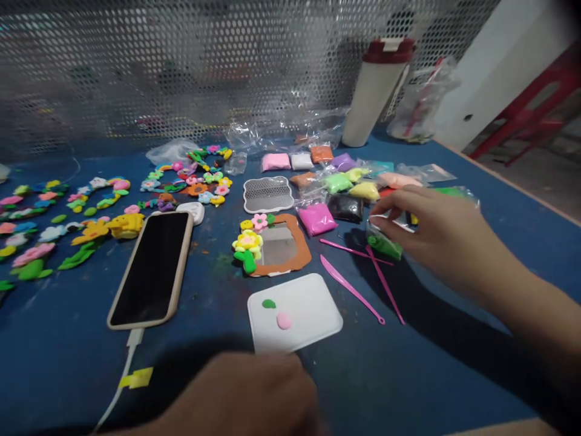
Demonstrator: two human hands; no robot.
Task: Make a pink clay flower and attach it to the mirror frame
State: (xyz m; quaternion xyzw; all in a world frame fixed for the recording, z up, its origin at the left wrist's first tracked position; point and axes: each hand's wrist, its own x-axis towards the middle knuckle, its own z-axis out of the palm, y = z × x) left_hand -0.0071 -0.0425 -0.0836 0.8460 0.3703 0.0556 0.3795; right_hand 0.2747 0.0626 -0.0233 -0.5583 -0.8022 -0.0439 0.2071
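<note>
My right hand (422,227) pinches the clear top of a small packet of green clay (385,244) between thumb and fingers, at the right of the table. My left hand (254,393), blurred and closed, is at the bottom middle, by the near edge of a white board (308,306). Whatever its fingers hold is hidden. On the board lie a green clay piece (269,304) and a round pink clay piece (284,320). Beyond it is a mirror with a brown clay frame (297,257), decorated with a yellow flower (248,241) and a pink flower (259,221).
Pink modelling tools (349,290) lie right of the board. Behind them are several clay packets (316,218), a white-edged mirror (269,195) and a tumbler (376,94). At left are a plugged-in phone (154,269) and several clay ornaments (97,192). A perforated metal panel (181,66) stands behind.
</note>
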